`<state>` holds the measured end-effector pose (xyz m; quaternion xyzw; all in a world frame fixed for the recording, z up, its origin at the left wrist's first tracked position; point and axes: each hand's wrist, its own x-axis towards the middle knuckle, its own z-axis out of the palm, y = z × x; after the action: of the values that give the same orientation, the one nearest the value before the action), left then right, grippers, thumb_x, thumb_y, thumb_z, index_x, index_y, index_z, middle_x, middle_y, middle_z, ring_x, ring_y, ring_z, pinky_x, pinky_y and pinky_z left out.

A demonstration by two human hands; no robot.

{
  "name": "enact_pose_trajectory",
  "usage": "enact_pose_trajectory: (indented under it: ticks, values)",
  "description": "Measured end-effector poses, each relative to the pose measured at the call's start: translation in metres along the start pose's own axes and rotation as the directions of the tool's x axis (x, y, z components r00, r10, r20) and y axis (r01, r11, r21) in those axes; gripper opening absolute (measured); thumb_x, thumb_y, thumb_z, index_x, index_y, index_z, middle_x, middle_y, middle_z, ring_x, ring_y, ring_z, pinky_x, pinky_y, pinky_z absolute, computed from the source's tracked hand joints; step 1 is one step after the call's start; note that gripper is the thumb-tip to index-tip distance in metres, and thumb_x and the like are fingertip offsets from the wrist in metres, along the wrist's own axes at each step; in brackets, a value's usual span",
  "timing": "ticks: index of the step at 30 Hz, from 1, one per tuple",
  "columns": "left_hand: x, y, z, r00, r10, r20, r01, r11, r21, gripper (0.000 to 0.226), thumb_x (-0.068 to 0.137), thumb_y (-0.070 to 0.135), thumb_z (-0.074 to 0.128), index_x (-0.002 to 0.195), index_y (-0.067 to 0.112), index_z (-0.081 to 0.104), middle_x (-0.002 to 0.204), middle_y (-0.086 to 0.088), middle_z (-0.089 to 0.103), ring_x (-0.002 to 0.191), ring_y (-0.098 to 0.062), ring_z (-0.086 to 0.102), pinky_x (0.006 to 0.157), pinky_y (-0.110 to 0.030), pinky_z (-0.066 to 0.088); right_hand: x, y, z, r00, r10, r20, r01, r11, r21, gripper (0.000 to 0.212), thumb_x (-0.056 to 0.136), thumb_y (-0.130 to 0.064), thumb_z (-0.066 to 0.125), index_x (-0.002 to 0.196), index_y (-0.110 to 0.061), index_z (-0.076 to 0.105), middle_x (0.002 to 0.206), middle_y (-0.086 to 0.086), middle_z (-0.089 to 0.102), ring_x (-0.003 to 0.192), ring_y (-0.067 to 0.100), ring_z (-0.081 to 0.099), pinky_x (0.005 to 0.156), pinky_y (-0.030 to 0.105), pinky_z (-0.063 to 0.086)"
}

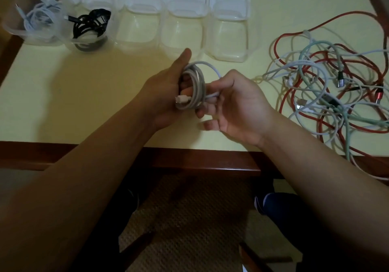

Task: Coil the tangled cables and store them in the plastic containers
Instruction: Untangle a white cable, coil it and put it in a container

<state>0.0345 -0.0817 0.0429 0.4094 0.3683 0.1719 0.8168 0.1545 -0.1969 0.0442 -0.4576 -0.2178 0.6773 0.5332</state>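
head | left hand (168, 95) grips white coil (192, 88) over table (84, 103) mid-front | right hand (235, 105) pinches its tail | step: finishing wrap | next: drop in empty tub (139, 27), back edge | tangle (328, 82) right edge

Likely a home room, wood-framed table (210, 162) with yellow top, woven carpet (189, 219) beneath

Grey cable coil (192, 88) held above the table

Five clear containers (181, 34) line the far edge, two holding coiled cables; the red, white and green tangle (328, 86) lies at right
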Motion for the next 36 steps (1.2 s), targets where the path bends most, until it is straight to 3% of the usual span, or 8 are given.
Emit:
enact_pose_trajectory:
  ticks: [5, 9, 15, 21, 26, 28, 31, 36]
  values:
    - [-0.009, 0.000, 0.009, 0.993, 0.098, -0.064, -0.085, 0.979, 0.184, 0.059, 0.103, 0.047, 0.054, 0.050, 0.023, 0.044, 0.052, 0.000, 0.031, 0.050, -0.016, 0.033, 0.053, -0.032, 0.032, 0.000, 0.012, 0.009, 0.994, -0.106, 0.012, 0.106, 0.980, -0.168, 0.005, 0.083, -0.007, 0.077, 0.082, -0.011, 0.079, 0.083, 0.007, 0.073, 0.077, 0.018, 0.064, 0.073, 0.031, 0.059]
    - [-0.011, -0.001, 0.015, 0.977, 0.163, -0.137, -0.132, 0.968, 0.213, 0.062, 0.103, 0.046, 0.055, 0.045, 0.025, 0.043, 0.047, 0.006, 0.037, 0.044, -0.011, 0.036, 0.046, -0.026, 0.033, 0.002, 0.015, 0.013, 0.996, -0.086, -0.037, 0.087, 0.996, 0.016, 0.007, 0.082, 0.000, 0.074, 0.088, -0.001, 0.073, 0.088, 0.018, 0.072, 0.078, 0.027, 0.072, 0.083, 0.038, 0.065]
    - [-0.010, 0.004, 0.014, 0.961, 0.223, -0.163, -0.179, 0.952, 0.248, 0.055, 0.103, 0.047, 0.054, 0.056, 0.020, 0.061, 0.060, -0.007, 0.055, 0.056, -0.021, 0.051, 0.054, -0.030, 0.040, 0.000, 0.008, 0.016, 0.990, -0.100, -0.104, 0.106, 0.993, 0.056, 0.051, 0.076, 0.010, 0.075, 0.123, -0.003, 0.058, 0.093, 0.018, 0.073, 0.072, 0.027, 0.075, 0.070, 0.038, 0.065]
    - [-0.010, 0.003, 0.013, 0.908, 0.234, -0.347, -0.174, 0.965, 0.197, 0.047, 0.104, 0.050, 0.051, 0.076, 0.016, 0.068, 0.074, -0.002, 0.074, 0.075, -0.019, 0.073, 0.080, -0.039, 0.059, -0.021, -0.003, 0.021, 0.987, -0.143, -0.079, 0.107, 0.932, -0.347, 0.086, 0.075, 0.028, 0.073, 0.142, -0.019, 0.044, 0.134, 0.012, 0.065, 0.078, 0.039, 0.075, 0.073, 0.051, 0.065]
    - [-0.011, 0.007, 0.019, 0.858, 0.316, -0.406, -0.257, 0.947, 0.194, 0.054, 0.106, 0.049, 0.048, 0.064, 0.021, 0.070, 0.070, 0.001, 0.074, 0.071, -0.014, 0.073, 0.080, -0.038, 0.060, -0.035, -0.005, 0.023, 0.946, -0.301, -0.117, 0.179, 0.790, -0.586, 0.102, 0.075, 0.016, 0.083, 0.154, -0.034, 0.044, 0.146, -0.014, 0.054, 0.082, 0.020, 0.077, 0.072, 0.035, 0.063]
    - [-0.009, 0.012, 0.013, 0.812, 0.359, -0.461, -0.296, 0.933, 0.204, 0.055, 0.107, 0.046, 0.047, 0.061, 0.023, 0.066, 0.058, 0.006, 0.066, 0.060, -0.010, 0.066, 0.068, -0.033, 0.056, -0.035, -0.009, 0.013, 0.932, -0.303, -0.196, 0.112, 0.759, -0.641, 0.091, 0.077, 0.009, 0.085, 0.152, -0.030, 0.050, 0.145, -0.015, 0.057, 0.082, 0.020, 0.078, 0.073, 0.030, 0.063]
    - [-0.005, 0.018, 0.000, 0.774, 0.390, -0.498, -0.352, 0.920, 0.174, 0.059, 0.108, 0.043, 0.046, 0.053, 0.022, 0.051, 0.049, 0.005, 0.044, 0.045, -0.011, 0.043, 0.050, -0.027, 0.038, -0.035, -0.005, 0.008, 0.959, -0.174, -0.222, 0.025, 0.836, -0.549, 0.052, 0.091, 0.015, 0.065, 0.137, -0.010, 0.064, 0.103, 0.003, 0.078, 0.061, 0.018, 0.074, 0.060, 0.024, 0.059]
    - [-0.001, 0.016, -0.009, 0.723, 0.510, -0.466, -0.374, 0.856, 0.357, 0.056, 0.109, 0.041, 0.042, 0.057, 0.022, 0.041, 0.051, 0.005, 0.033, 0.047, -0.011, 0.033, 0.049, -0.026, 0.032, -0.030, 0.010, 0.016, 0.939, -0.287, -0.191, 0.079, 0.720, -0.690, 0.022, 0.095, -0.004, 0.062, 0.108, -0.015, 0.076, 0.084, 0.007, 0.077, 0.043, 0.018, 0.060, 0.050, 0.023, 0.048]
